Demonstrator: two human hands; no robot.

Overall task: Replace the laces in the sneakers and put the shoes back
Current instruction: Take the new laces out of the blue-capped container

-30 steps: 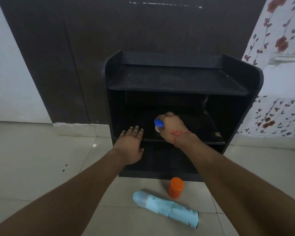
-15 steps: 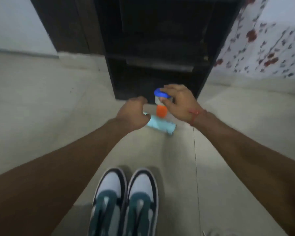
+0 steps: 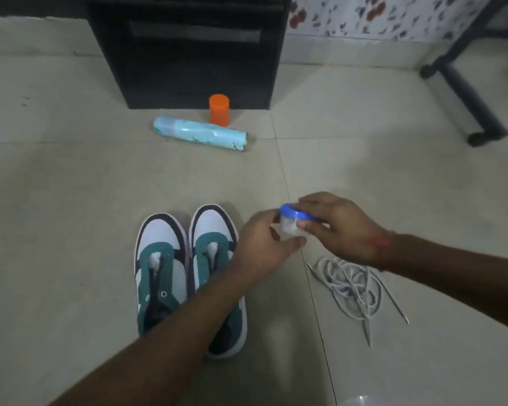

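**Blue-lidded tub in both hands above the unlaced sneakers**

Blue plastic caps the small clear tub (image 3: 293, 222) I hold between both hands. My right hand (image 3: 338, 230) is curled over the lid from the far side, fingers (image 3: 310, 227) clamped on the rim; my left hand (image 3: 261, 247) cups it from the near side, thumb and fingers closing on the wall and base. I judge I am about to twist the lid off, though what the tub holds is too cloudy to tell.

The 2 sneakers (image 3: 188, 273), green, white and navy, stand side by side on the tiled floor (image 3: 71, 186), toes towards the dark shoe rack (image 3: 188, 54), eyelets bare. My left forearm crosses over the right-hand shoe. A loose tangle of pale laces (image 3: 355, 285) lies on the floor beside the shoes, under my right wrist.

Risks as I see them:
- If the lid gives suddenly, the tub could tip and spill onto the shoes or the laces just below, since both hands work in mid-air.
- The lace pile is knotted; pulling 1 end carelessly may tighten it.
- A pale blue can (image 3: 200, 136) lies on its side near the rack and could roll if nudged, knocking the orange cap (image 3: 219, 109) standing just behind it.

Print shows on the can, but I cannot read any of it; nothing on the tub or the shoes is legible either.
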